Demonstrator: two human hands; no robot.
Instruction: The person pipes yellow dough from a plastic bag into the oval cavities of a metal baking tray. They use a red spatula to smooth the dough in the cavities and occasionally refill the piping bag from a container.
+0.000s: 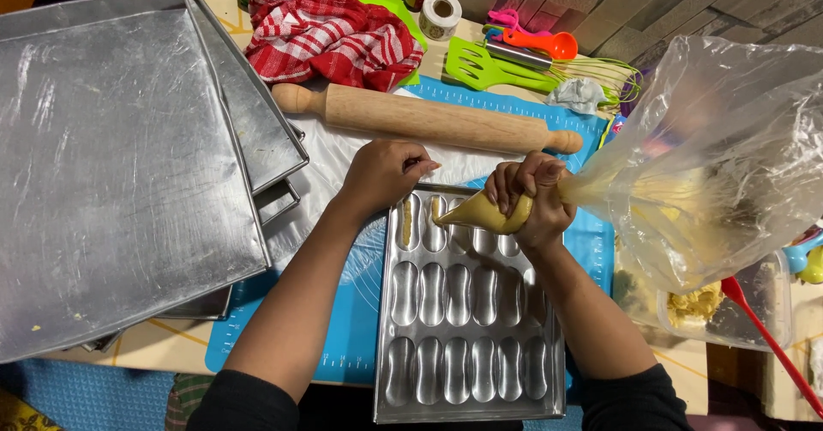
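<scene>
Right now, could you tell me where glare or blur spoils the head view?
Head view: soft glare smears across the large baking trays at left; the mould tray shows bright reflections in its cavities; the piping bag, squeezed by the right hand, looks hazy and translucent; the left hand is sharp.

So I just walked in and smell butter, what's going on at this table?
A person is piping pale yellow dough from a clear plastic piping bag into a silver metal mould tray with peanut-shaped hollows. The right hand squeezes the bag's tip over the top row, while the left hand steadies the tray's far edge. Only the first hollow or two hold dough. A wooden rolling pin lies behind.
</scene>
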